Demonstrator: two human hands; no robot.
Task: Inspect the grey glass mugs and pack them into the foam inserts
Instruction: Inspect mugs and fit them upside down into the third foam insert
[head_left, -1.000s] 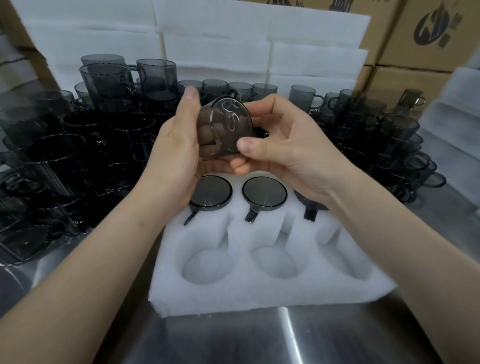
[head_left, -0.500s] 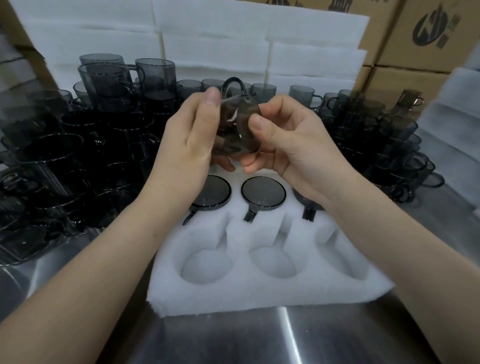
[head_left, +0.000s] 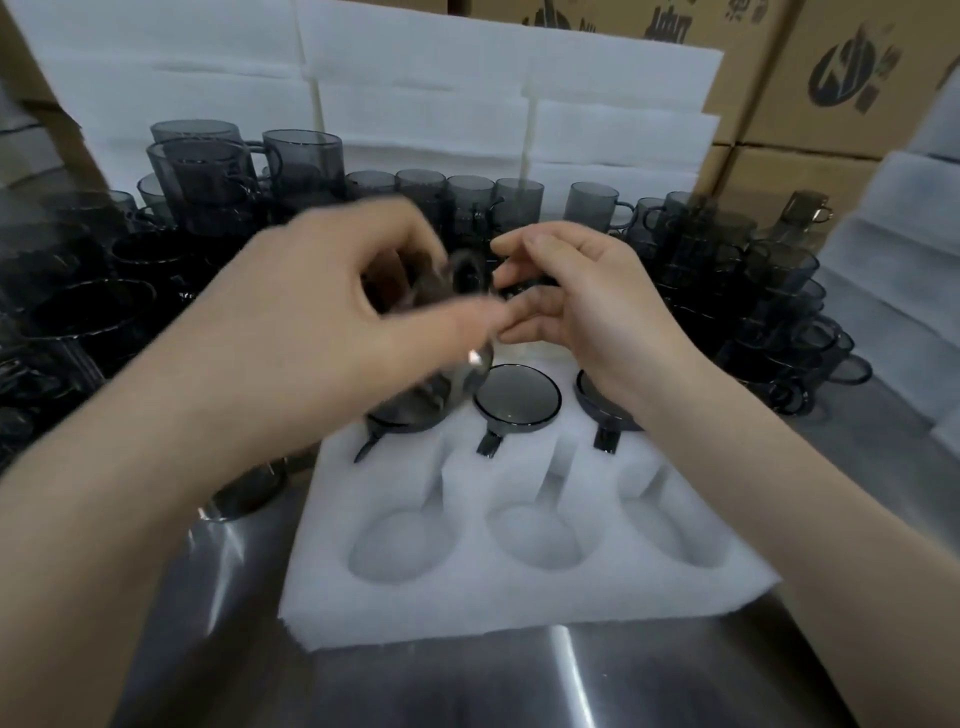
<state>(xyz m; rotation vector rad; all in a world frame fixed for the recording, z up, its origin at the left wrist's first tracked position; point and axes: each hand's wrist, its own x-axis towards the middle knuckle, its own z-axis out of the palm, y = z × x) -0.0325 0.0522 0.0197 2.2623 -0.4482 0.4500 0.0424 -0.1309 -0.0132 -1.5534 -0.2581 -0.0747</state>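
Above the foam insert (head_left: 519, 587), grey mug (head_left: 457, 280) in the grip of the left hand (head_left: 332, 327), right hand (head_left: 587, 312) loose beside it.

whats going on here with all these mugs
A person is packing glassware into a foam insert. The left hand holds a mug above the insert, blurred. The right hand is beside it, and whether it grips is unclear. The far row holds three mugs, and the near pockets are empty. Many more mugs wait behind.
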